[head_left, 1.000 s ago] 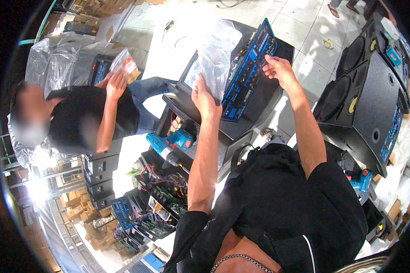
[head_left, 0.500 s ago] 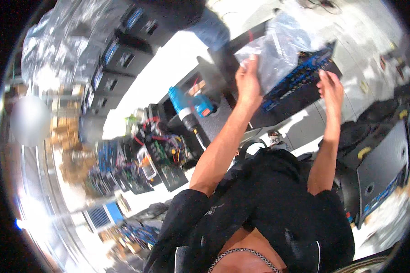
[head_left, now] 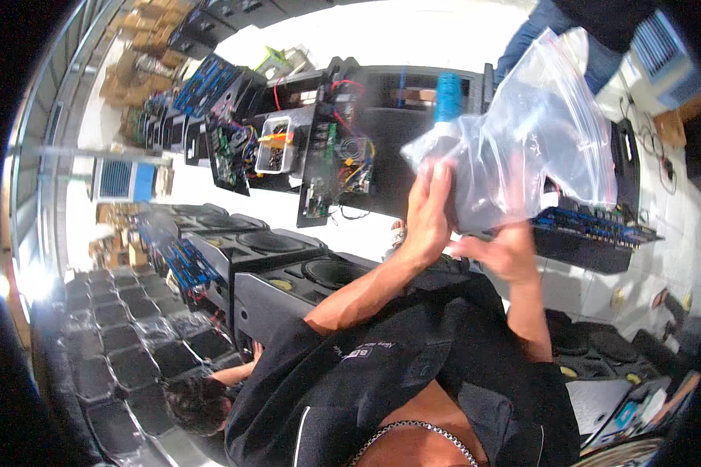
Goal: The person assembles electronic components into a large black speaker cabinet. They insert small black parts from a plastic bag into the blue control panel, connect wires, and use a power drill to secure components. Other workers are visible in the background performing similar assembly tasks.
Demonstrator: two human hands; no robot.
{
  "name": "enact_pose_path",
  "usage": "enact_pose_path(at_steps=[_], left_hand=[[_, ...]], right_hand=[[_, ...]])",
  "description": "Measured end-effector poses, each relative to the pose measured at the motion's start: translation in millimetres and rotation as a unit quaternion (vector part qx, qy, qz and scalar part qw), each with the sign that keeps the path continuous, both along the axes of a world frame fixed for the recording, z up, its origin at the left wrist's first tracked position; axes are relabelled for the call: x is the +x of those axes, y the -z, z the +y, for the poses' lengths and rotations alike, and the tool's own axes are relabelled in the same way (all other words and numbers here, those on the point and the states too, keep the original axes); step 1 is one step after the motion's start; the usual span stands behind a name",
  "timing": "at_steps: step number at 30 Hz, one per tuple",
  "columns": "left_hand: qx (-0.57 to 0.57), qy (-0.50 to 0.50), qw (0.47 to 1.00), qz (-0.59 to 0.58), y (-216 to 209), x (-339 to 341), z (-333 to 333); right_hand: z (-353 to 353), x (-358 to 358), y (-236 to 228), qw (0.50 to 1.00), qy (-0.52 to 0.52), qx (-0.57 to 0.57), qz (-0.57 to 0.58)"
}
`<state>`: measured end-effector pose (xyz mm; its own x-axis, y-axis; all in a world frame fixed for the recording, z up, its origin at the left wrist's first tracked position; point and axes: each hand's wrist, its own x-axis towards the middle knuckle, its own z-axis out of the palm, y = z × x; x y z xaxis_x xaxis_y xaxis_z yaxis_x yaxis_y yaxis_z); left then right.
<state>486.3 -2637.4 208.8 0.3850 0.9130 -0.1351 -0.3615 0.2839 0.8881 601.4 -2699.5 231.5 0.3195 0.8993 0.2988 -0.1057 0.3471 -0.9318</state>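
A clear plastic zip bag [head_left: 549,128] is held up before me, over the dark panel on the bench. My left hand [head_left: 430,206] is closed on the bag's left part, thumb and fingers pointing away from me. My right hand [head_left: 502,253] grips the bag's near edge, its thumb toward the left hand; its fingers blur behind or within the plastic, and I cannot tell which. Behind the bag, a teal and black cordless drill [head_left: 449,97] shows only in part. A long blue circuit board [head_left: 592,223] lies on a black panel to the right of the bag.
Left of my hands lie panels with wired circuit boards [head_left: 319,167] and a white tub of small screws [head_left: 275,159]. Black speaker cabinets [head_left: 280,268] stand by my left elbow. One person [head_left: 199,401] is low at the left; another in jeans [head_left: 526,35] stands across the bench.
My view has swung round, shifting the scene. The right hand, earlier apart from the bag, has come in to grip it beside the left. The bag now stands higher and nearer.
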Motion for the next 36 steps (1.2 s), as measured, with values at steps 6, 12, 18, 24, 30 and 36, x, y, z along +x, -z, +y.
enact_pose_path(at_steps=[6,12,18,24,30,36], left_hand=[[0.231,-0.128,0.951,0.162,-5.5,-106.1,15.3],[0.402,-0.281,0.852,0.184,-82.0,-206.7,58.0],[0.512,0.096,0.721,0.457,-129.2,-261.4,87.4],[0.47,0.149,0.728,0.477,-72.9,-282.9,104.9],[0.41,0.146,0.82,0.371,-49.5,-300.4,117.9],[0.297,-0.01,0.952,0.076,-46.2,-340.8,145.7]], right_hand=[[36.1,-74.2,5.0,0.986,-0.12,-0.105,-0.054],[70.5,-119.3,-5.0,0.941,-0.13,-0.168,-0.263],[89.7,-166.8,6.9,0.922,-0.118,-0.093,-0.357],[90.9,-194.2,23.9,0.928,-0.137,-0.089,-0.333],[84.3,-209.0,29.7,0.914,-0.119,-0.19,-0.339],[77.7,-202.0,47.2,0.923,-0.071,-0.219,-0.307]])
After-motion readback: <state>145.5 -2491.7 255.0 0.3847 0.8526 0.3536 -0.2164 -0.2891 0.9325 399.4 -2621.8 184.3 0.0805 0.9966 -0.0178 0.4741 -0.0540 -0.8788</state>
